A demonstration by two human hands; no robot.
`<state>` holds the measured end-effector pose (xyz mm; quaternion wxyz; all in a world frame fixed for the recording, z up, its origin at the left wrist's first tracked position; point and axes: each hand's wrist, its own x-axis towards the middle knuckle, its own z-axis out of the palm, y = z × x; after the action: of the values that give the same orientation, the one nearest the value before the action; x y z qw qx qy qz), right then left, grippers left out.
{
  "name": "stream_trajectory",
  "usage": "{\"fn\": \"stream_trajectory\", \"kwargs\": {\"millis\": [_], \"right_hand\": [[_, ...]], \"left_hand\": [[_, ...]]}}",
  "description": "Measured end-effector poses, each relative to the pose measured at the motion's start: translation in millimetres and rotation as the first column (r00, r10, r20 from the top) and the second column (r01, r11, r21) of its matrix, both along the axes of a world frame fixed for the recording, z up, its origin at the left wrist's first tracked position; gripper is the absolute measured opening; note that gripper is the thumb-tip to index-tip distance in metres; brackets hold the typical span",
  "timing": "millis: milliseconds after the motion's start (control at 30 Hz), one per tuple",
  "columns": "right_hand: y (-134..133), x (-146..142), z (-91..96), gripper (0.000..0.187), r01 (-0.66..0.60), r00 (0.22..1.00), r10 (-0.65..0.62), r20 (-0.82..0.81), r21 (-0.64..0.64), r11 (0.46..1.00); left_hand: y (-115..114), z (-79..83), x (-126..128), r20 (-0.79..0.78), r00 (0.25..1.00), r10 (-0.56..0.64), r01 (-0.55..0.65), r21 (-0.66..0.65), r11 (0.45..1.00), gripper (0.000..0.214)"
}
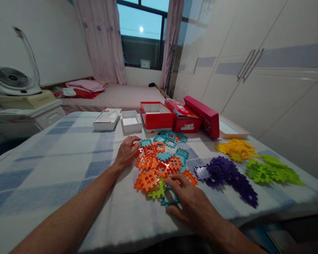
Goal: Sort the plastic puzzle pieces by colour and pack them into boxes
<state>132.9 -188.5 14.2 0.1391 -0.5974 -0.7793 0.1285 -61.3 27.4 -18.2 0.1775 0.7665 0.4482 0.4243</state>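
A mixed heap of flat interlocking plastic building pieces lies in front of me, mostly orange pieces (149, 179) and teal pieces (164, 156). My left hand (127, 150) rests at the heap's far left edge, its fingers loosely bent beside an orange piece and a teal piece (145, 142). At the near side, my right hand (192, 199) is over the heap with thumb and fingers apart. Below its fingertips are a lime green piece (158, 190) and a teal frame-like piece (166, 202), partly covered by the hand. I see nothing gripped in either hand.
Right of the heap lie piles of purple pieces (224, 173), yellow pieces (237, 150) and lime green pieces (272, 171). Behind stand a white box (107, 120), an open white tray (131, 127), an open red box (159, 121) and another red box (187, 123) with a red lid (204, 114).
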Motion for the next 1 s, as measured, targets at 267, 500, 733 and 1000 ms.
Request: {"fn": "stream_trajectory", "kwargs": {"millis": [267,500,733,1000], "right_hand": [[64,-43,3.6,0.039,-0.102,0.995,0.103,-0.008,0.102,0.99],[82,4,28.8,0.033,0.05,0.993,-0.027,-0.115,0.202,0.978],[74,13,29.7,0.025,-0.1,0.981,0.118,-0.151,0.118,0.988],[82,-59,13.3,0.032,-0.182,0.982,0.175,0.067,0.122,0.976]], "left_hand": [[4,-0.9,-4,0.097,0.995,0.009,0.0,-0.092,0.996,0.035],[8,-0.2,-5,0.162,0.984,0.069,-0.043,-0.155,0.987,0.035],[7,1.7,-2,0.166,0.982,0.087,-0.063,-0.145,0.987,0.03],[7,1.4,-4,0.128,0.988,0.087,-0.068,-0.146,0.987,0.033]]}}
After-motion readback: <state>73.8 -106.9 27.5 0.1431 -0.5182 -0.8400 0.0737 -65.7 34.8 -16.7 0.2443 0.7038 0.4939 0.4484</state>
